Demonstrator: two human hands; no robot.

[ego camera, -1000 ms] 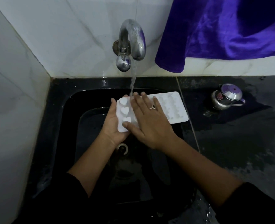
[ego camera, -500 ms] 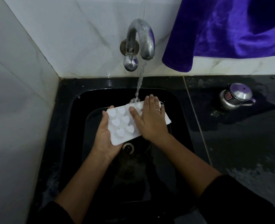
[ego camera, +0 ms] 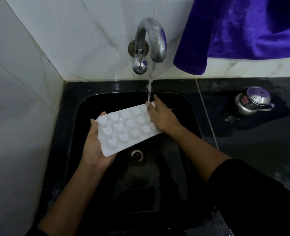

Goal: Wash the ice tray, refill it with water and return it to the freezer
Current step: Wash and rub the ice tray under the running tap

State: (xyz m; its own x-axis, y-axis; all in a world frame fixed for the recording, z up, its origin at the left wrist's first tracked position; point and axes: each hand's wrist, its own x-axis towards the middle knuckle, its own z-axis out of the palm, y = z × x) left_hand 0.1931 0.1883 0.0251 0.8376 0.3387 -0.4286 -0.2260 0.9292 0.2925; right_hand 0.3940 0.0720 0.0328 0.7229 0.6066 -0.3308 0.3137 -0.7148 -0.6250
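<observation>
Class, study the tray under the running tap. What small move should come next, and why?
Probably slide the ice tray rightwards along its length: water from the tap lands only on its far end by the right hand, while the heart moulds near the left hand lie outside it.

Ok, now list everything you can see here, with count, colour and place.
wall: white marble tiles, back and left
tap: one, chrome, on wall, running
sink: one, black, below tap
drain: one, metal, sink bottom
tray: one, white, heart cells, held over sink, far end under the water
counter: one, black, wet, right of sink
pot: one, steel, on counter
cloth: one, purple, hanging top right
left hand: holds tray's near end
right hand: rests on tray's far end, in the water
</observation>
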